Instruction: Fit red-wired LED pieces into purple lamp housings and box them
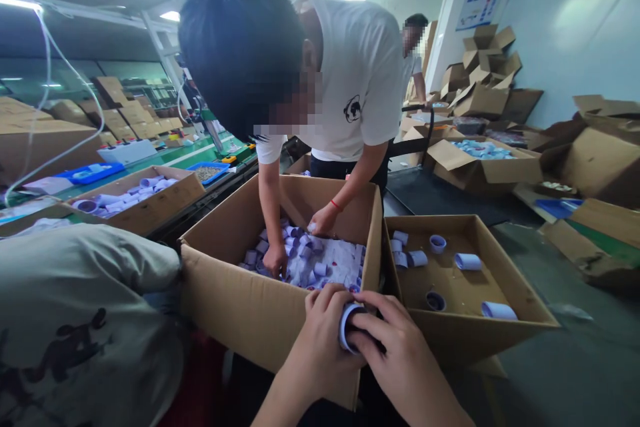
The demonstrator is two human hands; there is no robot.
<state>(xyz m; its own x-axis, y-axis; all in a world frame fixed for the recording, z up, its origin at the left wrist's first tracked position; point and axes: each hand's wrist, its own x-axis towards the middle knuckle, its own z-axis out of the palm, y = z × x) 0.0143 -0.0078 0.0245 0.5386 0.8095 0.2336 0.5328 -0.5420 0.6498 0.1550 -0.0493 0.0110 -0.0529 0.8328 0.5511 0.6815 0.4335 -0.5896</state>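
Note:
My left hand point(323, 333) is wrapped round a short white-lavender tube point(346, 328), whose open end faces right. My right hand point(393, 340) holds the same tube from the right, with fingers at and inside its opening. Both hands are over the near right corner of a large cardboard box point(240, 303). Inside that box lie several similar tubes point(320, 269) and crumpled plastic sheeting. Just right of my hands, a shallower cardboard box point(445, 287) holds several more tubes point(468, 261), spread apart.
Across the large box, a person in a white shirt point(357, 80) leans over with both hands in it. Another person's grey sleeve point(90, 307) is close at left. A carton of tubes point(165, 203) stands at back left; open cartons point(480, 177) fill the right.

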